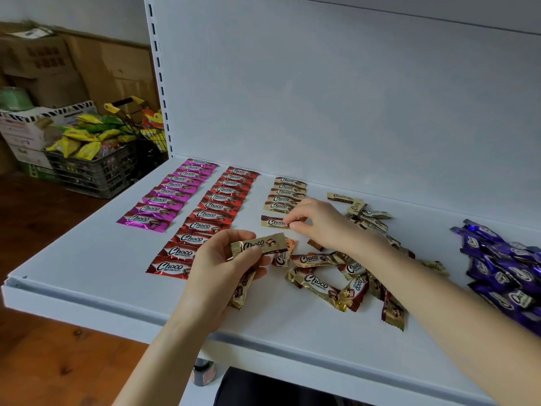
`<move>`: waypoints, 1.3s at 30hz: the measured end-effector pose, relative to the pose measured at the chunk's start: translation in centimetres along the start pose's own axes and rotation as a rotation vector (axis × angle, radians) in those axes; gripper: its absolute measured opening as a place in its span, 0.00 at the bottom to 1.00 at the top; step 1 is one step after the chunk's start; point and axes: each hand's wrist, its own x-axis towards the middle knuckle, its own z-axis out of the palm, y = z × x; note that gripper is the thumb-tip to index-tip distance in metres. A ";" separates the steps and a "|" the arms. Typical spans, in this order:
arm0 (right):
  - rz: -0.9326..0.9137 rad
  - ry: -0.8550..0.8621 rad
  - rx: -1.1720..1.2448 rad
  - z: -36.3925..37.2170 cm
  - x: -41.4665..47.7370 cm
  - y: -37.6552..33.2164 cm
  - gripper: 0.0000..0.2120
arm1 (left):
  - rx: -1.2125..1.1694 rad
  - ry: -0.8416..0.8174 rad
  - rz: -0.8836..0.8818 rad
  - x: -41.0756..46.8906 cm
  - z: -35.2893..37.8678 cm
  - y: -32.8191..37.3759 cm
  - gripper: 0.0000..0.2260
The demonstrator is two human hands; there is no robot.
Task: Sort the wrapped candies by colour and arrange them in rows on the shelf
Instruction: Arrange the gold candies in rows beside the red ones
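Note:
On the white shelf (87, 259) lie a row of pink candies (164, 197), a row of red candies (210, 215) and a shorter row of gold candies (285, 194). My right hand (319, 224) pinches the end of the nearest gold candy (273, 221) in that row, flat on the shelf. My left hand (225, 265) holds a gold candy (260, 244) between thumb and fingers, with another gold one (241, 291) tucked under the fingers. A loose pile of gold candies (330, 279) lies under my right forearm. Purple candies (506, 265) are heaped at the right.
The shelf's front edge (117, 306) runs below my left wrist, and its white back panel (351, 98) rises behind the rows. To the left, a grey crate of yellow and green snack packs (87, 148) and cardboard boxes (58, 68) stand on the wooden floor.

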 end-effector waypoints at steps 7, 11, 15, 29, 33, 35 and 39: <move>0.008 0.034 0.002 0.4 0.7 -0.3 0.12 | 0.018 0.000 0.009 0.0 -0.1 -0.1 0.06; 0.009 0.052 -0.013 0.5 0.7 -0.4 0.12 | 0.030 -0.002 0.007 0.0 -0.1 0.0 0.06; 0.016 0.058 -0.021 0.6 0.7 -0.4 0.12 | 0.027 0.005 -0.001 0.1 -0.1 0.0 0.06; -0.006 0.079 -0.009 0.4 0.2 -0.4 0.12 | -0.001 0.014 -0.015 0.1 0.0 0.0 0.06; 0.011 0.165 0.042 0.6 -0.1 -0.3 0.11 | -0.009 0.025 -0.015 0.1 0.1 0.1 0.05; -0.025 0.204 0.107 0.4 -1.0 -0.6 0.10 | -0.015 0.042 -0.013 0.1 0.1 0.1 0.04; -0.103 0.056 0.086 0.5 -3.3 -1.1 0.11 | -0.014 0.072 -0.002 0.0 0.2 0.1 0.04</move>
